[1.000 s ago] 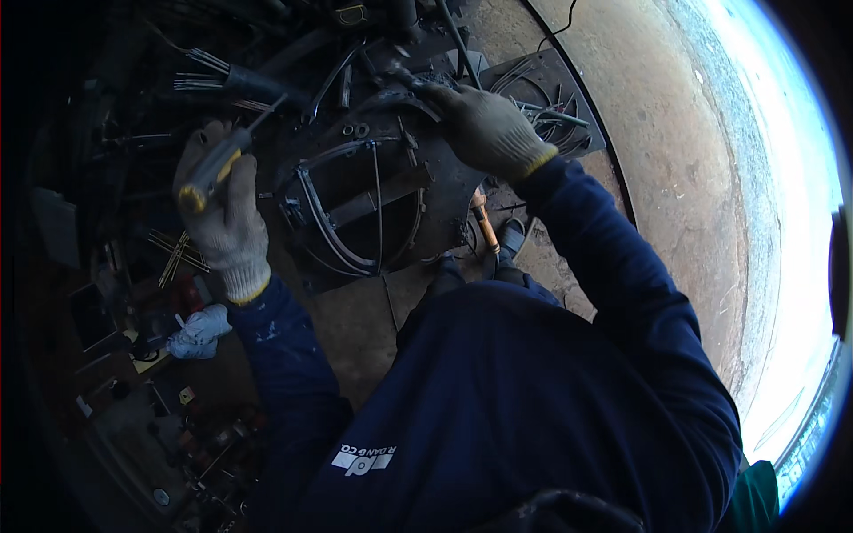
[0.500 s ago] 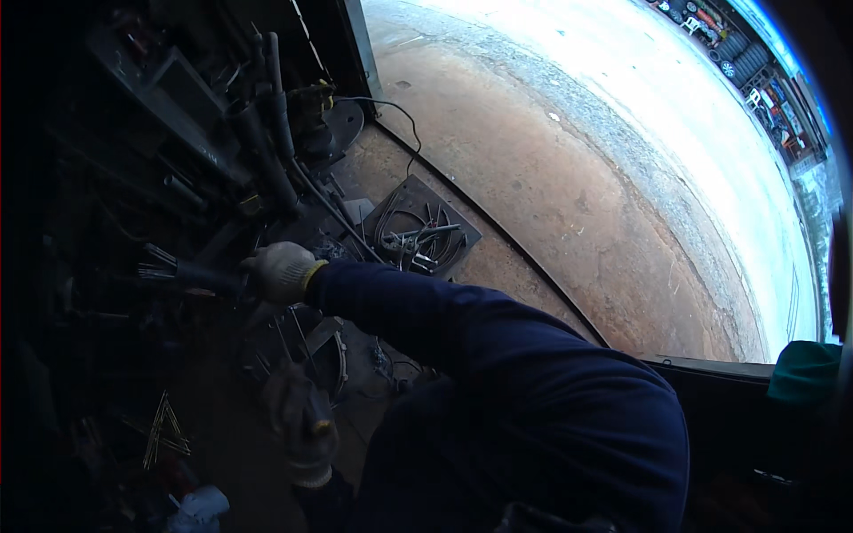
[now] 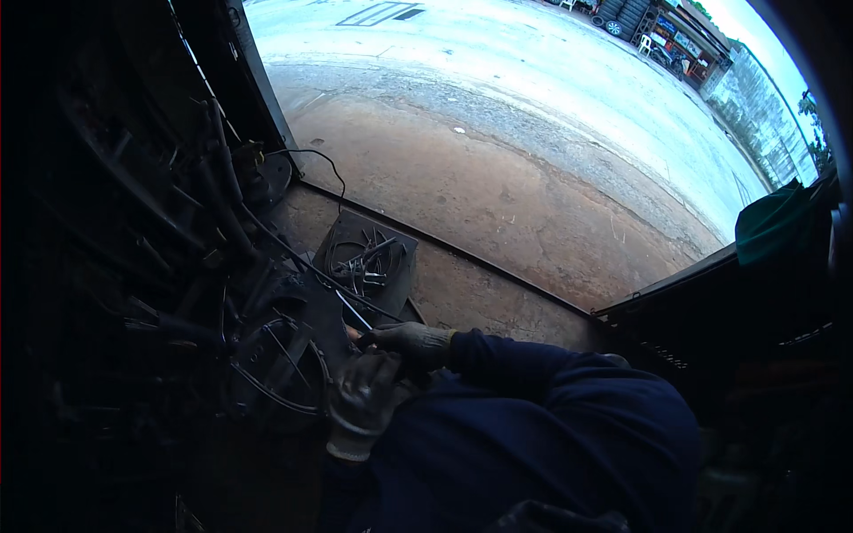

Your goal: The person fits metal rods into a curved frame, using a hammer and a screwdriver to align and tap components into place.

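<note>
My left hand (image 3: 362, 395) and my right hand (image 3: 413, 343), both in dirty pale work gloves, are close together before my body. The right one is closed at the lower end of a thin pale rod (image 3: 355, 311), which slants up and left. My left fingers are curled just below, beside a small copper-coloured tip (image 3: 353, 334); what they grip is hidden in shadow. A dark cable (image 3: 298, 259) runs from the upper left toward my right hand. A round metal frame with crossing bars (image 3: 280, 366) lies left of my hands.
Ahead stands a square metal plate (image 3: 402, 256) with wire and metal tools on it. Dark pipes and metal stock (image 3: 218, 178) crowd the left. A floor rail (image 3: 471, 259) crosses the doorway to bright paving. A green cloth (image 3: 771, 222) hangs at right.
My right hand has come back from a dark tube of thin rods at the left to meet my left hand, which has moved up and right. The view has turned.
</note>
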Demonstrator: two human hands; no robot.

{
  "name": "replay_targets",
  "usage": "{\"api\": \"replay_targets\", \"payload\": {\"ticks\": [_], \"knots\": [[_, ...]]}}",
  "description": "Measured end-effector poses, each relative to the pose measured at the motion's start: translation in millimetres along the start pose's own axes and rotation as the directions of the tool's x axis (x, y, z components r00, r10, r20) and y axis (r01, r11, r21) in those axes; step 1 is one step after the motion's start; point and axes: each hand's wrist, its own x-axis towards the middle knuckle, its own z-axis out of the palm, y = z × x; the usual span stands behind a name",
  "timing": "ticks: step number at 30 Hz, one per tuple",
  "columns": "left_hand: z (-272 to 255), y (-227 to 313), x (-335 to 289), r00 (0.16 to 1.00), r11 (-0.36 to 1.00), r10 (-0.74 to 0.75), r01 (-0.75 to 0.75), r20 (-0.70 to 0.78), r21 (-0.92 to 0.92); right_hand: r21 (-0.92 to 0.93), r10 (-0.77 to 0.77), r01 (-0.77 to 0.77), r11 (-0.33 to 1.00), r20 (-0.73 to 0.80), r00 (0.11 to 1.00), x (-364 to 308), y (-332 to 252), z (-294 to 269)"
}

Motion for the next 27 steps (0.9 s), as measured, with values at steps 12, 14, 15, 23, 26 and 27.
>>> {"api": "replay_targets", "payload": {"ticks": [12, 14, 15, 23, 26, 27], "knots": [[-55.9, -38.8, -97.0, 0.792, 0.790, -0.523, 0.589, -0.314, 0.170, -0.501, -0.136, 0.164, 0.849, 0.093, 0.986, 1.9, -29.8, -9.5], [-59.4, -41.8, -103.3, 0.734, 0.748, -0.564, 0.648, -0.377, 0.143, -0.428, -0.075, 0.122, 0.896, 0.125, 0.989, 14.4, -30.1, -18.4], [-63.8, -40.3, -107.1, 0.717, 0.722, -0.562, 0.669, -0.412, 0.179, -0.463, -0.073, 0.113, 0.879, 0.103, 0.992, 21.2, -29.1, -17.6], [-44.8, -57.1, -115.0, 0.486, 0.450, -0.692, 0.868, -0.533, 0.208, -0.570, 0.215, -0.100, 0.816, 0.139, 0.967, 87.3, -56.8, -70.2], [-36.8, -71.0, -97.8, 0.305, 0.324, -0.755, 0.943, -0.580, 0.075, -0.580, 0.263, -0.076, 0.811, 0.246, 0.933, 118.9, -67.0, -92.4], [-35.2, -74.9, -85.9, 0.214, 0.265, -0.788, 0.964, -0.578, -0.004, -0.578, 0.272, -0.067, 0.813, 0.275, 0.922, 126.2, -72.2, -99.4]]}}
